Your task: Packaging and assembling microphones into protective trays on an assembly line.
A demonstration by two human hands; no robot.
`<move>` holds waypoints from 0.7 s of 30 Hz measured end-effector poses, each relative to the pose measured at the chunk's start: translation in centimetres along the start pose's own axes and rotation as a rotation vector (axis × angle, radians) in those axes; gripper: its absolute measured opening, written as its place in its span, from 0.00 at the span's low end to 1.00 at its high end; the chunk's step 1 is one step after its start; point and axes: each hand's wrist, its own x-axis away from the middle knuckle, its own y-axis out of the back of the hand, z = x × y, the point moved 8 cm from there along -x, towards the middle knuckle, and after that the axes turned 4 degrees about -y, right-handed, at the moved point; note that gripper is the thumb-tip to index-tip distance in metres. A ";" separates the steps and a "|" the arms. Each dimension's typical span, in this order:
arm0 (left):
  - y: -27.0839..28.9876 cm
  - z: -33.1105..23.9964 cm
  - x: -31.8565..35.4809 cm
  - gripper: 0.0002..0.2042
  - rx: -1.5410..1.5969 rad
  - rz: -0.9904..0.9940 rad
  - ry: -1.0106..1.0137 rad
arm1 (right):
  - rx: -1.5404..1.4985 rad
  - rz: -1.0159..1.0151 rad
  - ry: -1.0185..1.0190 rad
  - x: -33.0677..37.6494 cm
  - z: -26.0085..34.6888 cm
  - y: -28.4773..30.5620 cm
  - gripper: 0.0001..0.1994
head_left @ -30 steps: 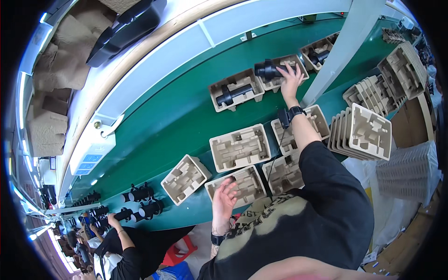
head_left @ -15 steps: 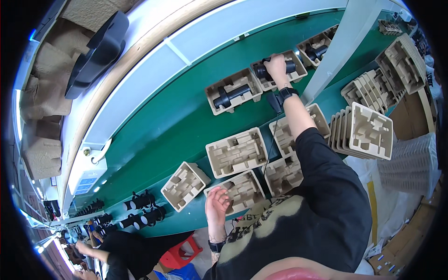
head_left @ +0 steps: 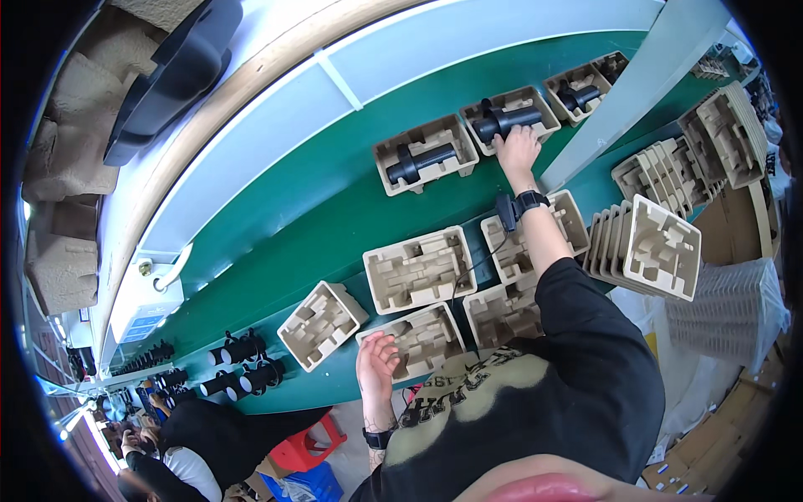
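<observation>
My right hand [head_left: 519, 152] is stretched to the far side of the green bench, at the near rim of a beige moulded-pulp tray [head_left: 548, 122]. Its fingers look apart, the tips beside a black cylindrical device [head_left: 507, 122] with a raised collar, which lies in that tray. Whether they touch the device or only the rim is hard to tell. My left hand [head_left: 378, 365] is held loosely open, fingers slightly bent, with nothing in it. It is by the left end of a beige tray [head_left: 425, 339] with bare moulded hollows, close to my body.
Similar filled trays [head_left: 425, 154] [head_left: 577, 90] flank it. More trays [head_left: 420, 269] [head_left: 322, 325] lie nearer. Stacked trays [head_left: 652, 247] stand right, behind a slanted white post [head_left: 640, 92]. Black devices [head_left: 242, 361] stand on the left; beyond, a person [head_left: 209, 439] works near a red stool [head_left: 309, 443].
My right hand has drawn back toward me from over the black device to the tray's near rim, uncovering the device. My left hand stays by its tray. The view has shifted slightly.
</observation>
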 end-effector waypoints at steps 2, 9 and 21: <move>0.0 0.0 0.2 0.13 -0.013 -0.001 0.006 | -0.041 -0.233 -0.035 0.5 0.2 1.9 0.29; 2.1 -1.5 2.0 0.13 -0.165 -0.117 -0.152 | 0.149 0.238 0.307 0.1 1.9 -5.4 0.26; 11.9 -9.7 -3.3 0.14 -1.589 -0.409 -0.758 | -0.345 1.056 0.696 26.5 14.4 5.8 0.20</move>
